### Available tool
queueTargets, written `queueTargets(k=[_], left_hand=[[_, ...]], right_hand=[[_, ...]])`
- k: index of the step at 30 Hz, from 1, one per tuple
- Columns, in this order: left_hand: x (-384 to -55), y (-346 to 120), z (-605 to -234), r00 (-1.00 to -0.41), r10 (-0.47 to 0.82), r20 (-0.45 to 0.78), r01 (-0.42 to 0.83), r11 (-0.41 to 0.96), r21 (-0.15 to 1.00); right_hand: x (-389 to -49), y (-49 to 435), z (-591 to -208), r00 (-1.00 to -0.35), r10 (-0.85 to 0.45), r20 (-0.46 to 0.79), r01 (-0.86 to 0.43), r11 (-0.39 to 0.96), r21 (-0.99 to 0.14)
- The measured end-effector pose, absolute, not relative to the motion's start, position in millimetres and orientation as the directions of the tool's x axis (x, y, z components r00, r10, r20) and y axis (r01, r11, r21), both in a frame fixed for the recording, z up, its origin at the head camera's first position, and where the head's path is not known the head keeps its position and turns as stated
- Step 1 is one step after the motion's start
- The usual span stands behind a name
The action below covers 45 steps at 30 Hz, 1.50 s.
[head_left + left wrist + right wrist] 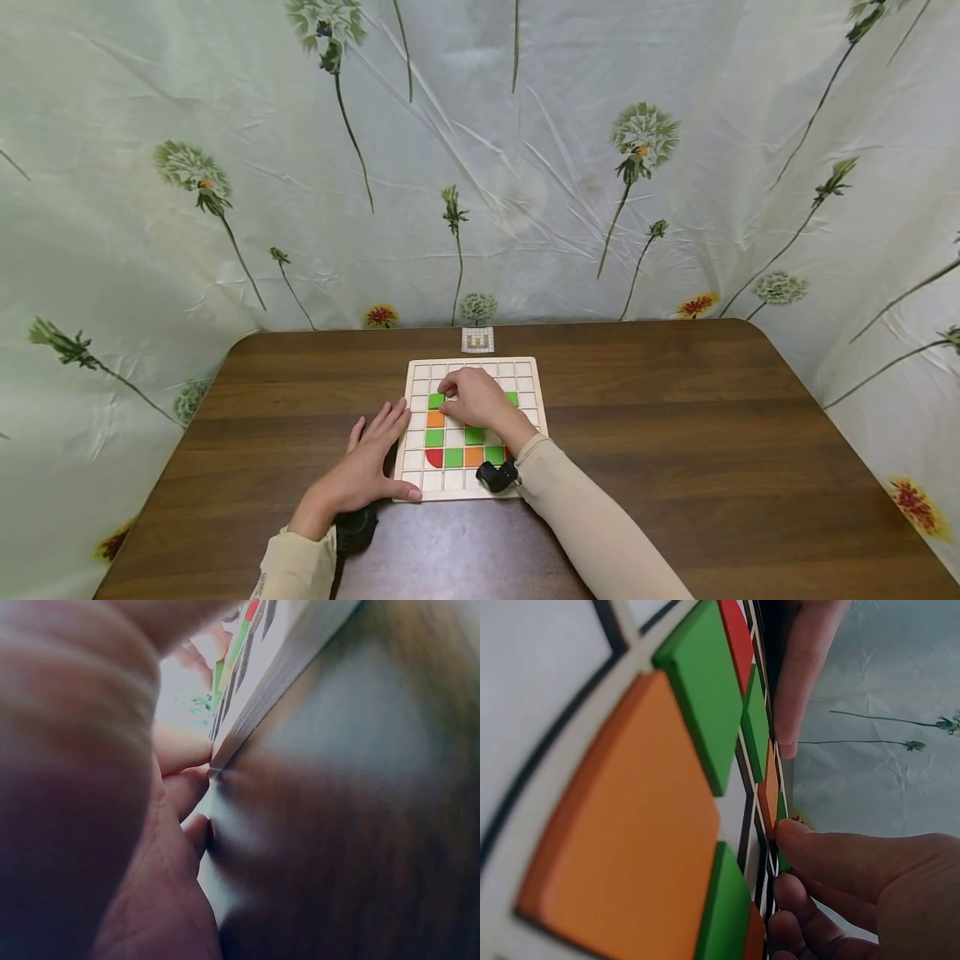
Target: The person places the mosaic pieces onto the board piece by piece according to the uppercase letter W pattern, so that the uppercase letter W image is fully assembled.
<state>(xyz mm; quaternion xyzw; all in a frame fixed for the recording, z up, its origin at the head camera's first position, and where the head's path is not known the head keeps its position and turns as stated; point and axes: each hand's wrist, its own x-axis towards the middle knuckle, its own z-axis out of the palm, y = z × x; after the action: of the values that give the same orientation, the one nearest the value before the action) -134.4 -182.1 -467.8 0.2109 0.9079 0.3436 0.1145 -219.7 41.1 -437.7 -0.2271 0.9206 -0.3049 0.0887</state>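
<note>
A square wooden grid board lies on the table, with green, orange and red tiles in some cells. My left hand rests at its near left corner, fingers spread along the left edge and thumb on the near edge. Over the upper left cells, my right hand has its thumb and index finger at a green tile, pinching its sides. Below that tile sit an orange tile, another green tile and a red rounded piece. The right hand hides some middle cells.
A small printed grid card lies beyond the board, near the table's far edge. Brown wooden tabletop surrounds the board. A cloth with dandelion prints hangs behind the table.
</note>
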Motion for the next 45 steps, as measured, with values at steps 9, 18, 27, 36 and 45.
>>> queueTargets(k=[9,18,27,36,45], left_hand=[[-134,-184,-467,-0.886,0.460,-0.061,0.302,0.672,0.676],[-132,-185,-467,-0.889,0.454,-0.061,0.298,0.674,0.676],[-132,-186,-468,-0.890,0.453,-0.058,0.300,0.675,0.674],[-130,-187,-468,-0.890,0.450,-0.067,0.294,0.680,0.672],[-132,-186,-466,-0.889,0.454,-0.064,0.292,0.668,0.684]], right_hand=[[-217,40,-435,-0.880,-0.474,-0.024,-0.364,0.707,-0.606],[-214,55,-426,-0.882,-0.470,0.011,-0.356,0.653,-0.668],[-209,94,-417,-0.918,-0.394,0.042,-0.312,0.653,-0.690],[-202,145,-417,-0.948,-0.316,0.042,-0.266,0.711,-0.651],[-195,200,-421,-0.959,-0.266,0.096,-0.270,0.756,-0.597]])
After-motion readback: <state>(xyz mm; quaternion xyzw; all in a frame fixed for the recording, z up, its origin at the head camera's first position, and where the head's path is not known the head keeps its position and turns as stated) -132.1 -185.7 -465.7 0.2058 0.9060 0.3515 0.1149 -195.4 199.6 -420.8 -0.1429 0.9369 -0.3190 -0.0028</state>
